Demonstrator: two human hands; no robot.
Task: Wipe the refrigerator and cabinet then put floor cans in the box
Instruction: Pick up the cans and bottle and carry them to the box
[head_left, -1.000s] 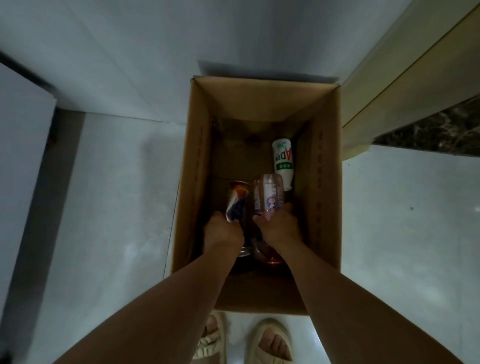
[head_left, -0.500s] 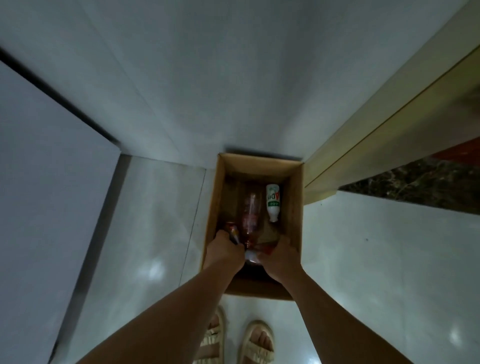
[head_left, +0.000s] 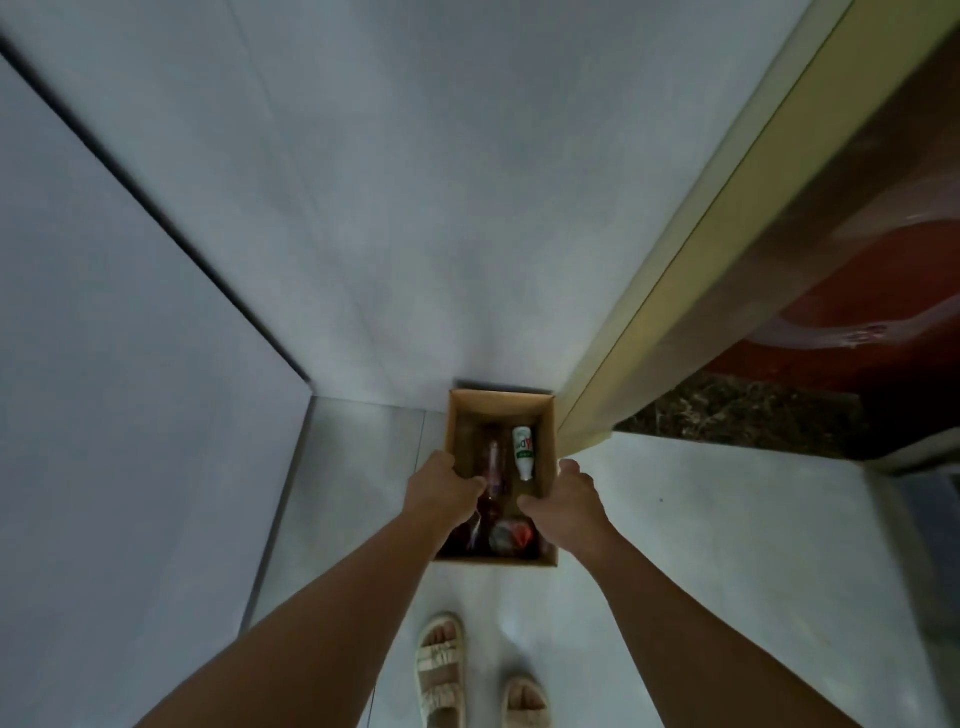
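Note:
An open cardboard box (head_left: 501, 402) stands against the white wall, in front of my feet. Inside lie a white bottle with a green and red label (head_left: 522, 450), a clear reddish bottle (head_left: 492, 467) and a crushed can (head_left: 511, 535) near the front wall. My left hand (head_left: 441, 488) grips the box's left wall with the thumb inside. My right hand (head_left: 569, 499) grips the right wall, also with its thumb inside. Whether the box touches the floor I cannot tell.
A white panel (head_left: 130, 389) rises on the left and a white wall (head_left: 441, 208) behind the box. A yellowish frame (head_left: 670, 291) and a dark stone threshold (head_left: 737, 415) stand on the right. My sandalled feet (head_left: 441, 660) are on the pale tiled floor (head_left: 727, 545).
Both hands have let go of the cans inside the box and moved outward onto its side walls. My head has risen, so the box looks smaller and farther away.

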